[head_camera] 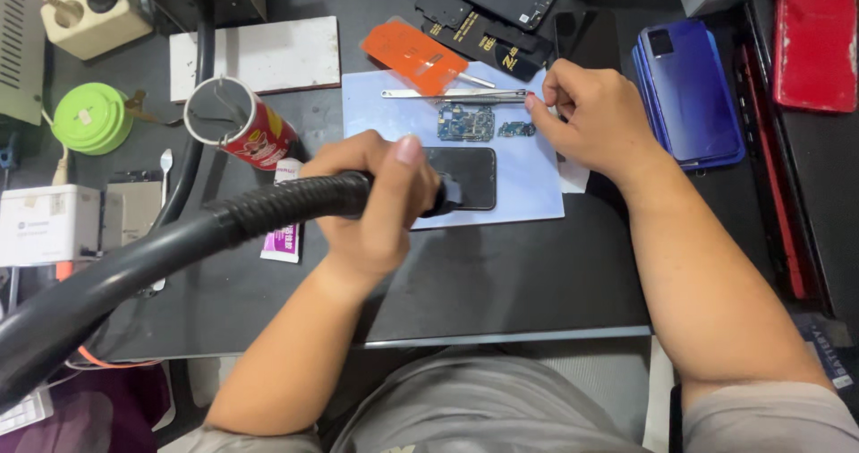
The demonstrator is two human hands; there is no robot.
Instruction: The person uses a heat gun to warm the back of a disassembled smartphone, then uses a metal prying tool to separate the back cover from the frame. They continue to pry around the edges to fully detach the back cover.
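Fingers (407, 162) of the left hand (376, 203) are clenching a black hose (268, 204), hiding its nozzle. Right hand (591, 118) is pinching tweezers (456, 94), their tip hard to see.

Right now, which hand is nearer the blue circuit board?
Right. The right hand sits just right of the blue circuit board, fingertips at the tweezers; the left hand grips the black hose below it.

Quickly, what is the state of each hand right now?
Left hand: closed around the black ribbed flexible hose.
Right hand: fingers curled, fingertips at the thin silver metal tweezers; grip cannot be told.
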